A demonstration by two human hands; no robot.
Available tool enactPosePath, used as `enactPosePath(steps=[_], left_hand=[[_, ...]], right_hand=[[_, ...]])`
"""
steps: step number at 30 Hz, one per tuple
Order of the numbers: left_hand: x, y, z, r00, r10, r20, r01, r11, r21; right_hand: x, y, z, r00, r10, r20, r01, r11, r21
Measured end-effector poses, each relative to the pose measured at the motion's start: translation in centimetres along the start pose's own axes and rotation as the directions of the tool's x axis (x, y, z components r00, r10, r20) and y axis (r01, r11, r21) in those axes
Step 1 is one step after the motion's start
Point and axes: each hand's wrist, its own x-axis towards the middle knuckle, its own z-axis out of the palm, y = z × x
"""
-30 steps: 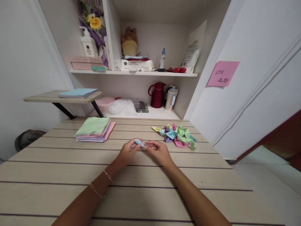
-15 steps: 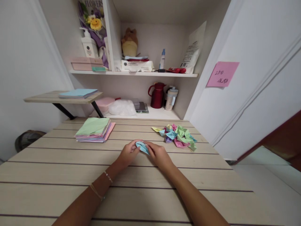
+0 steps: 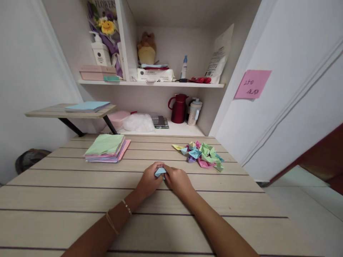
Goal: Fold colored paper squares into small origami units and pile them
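Note:
A folded light-blue paper [image 3: 160, 172] is held between my two hands, low over the middle of the table. My left hand [image 3: 149, 179] grips it from the left, fingers curled round its far edge. From the right, my right hand [image 3: 177, 179] pinches the same paper, its fingertips close to the left ones. Part of the paper is hidden behind the fingers. To the right lies a heap of folded paper boats [image 3: 205, 155] in green, pink, blue, yellow and purple. A stack of square coloured paper [image 3: 105, 148], green on top, sits to the left.
The slatted wooden table [image 3: 150, 228] reaches back to a white shelf unit. A small raised shelf [image 3: 53, 111] with blue paper [image 3: 88, 106] stands at the back left. On the lower shelf are a red jug [image 3: 179, 109] and a pale cup [image 3: 194, 113].
Both hands have come closer together and slightly nearer to me. The blue paper has turned in the fingers and shows a smaller, pointed face. Boats and stack are unmoved.

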Motion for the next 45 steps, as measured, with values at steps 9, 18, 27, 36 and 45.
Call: enactPosePath(steps=[9,18,27,36,45], left_hand=[[0.5,-0.5,0.0,0.990,-0.113,-0.084,0.089,0.963,-0.254],[1.2,0.2,-0.9,0.956,-0.290,0.033,0.264,0.812,-0.521],[1.3,0.6,-2.2,0.931,-0.351,0.101,0.353,0.794,-0.495],[1.3,1.0,-2.3,0.980,-0.197,0.006,0.177,0.867,-0.465],[1.4,1.5,-2.7,0.962,-0.274,0.001,0.236,0.826,-0.512]], right_hand=[[-0.1,-0.1,0.7,0.991,0.017,-0.132,0.036,0.920,0.390],[0.7,1.7,1.4,0.963,0.249,-0.100,-0.030,0.470,0.882],[1.0,1.5,0.9,0.960,0.280,-0.007,-0.029,0.127,0.991],[0.9,2.0,-0.3,0.979,0.188,0.077,-0.079,0.004,0.997],[0.9,2.5,0.5,0.986,0.164,0.008,-0.053,0.268,0.962]])
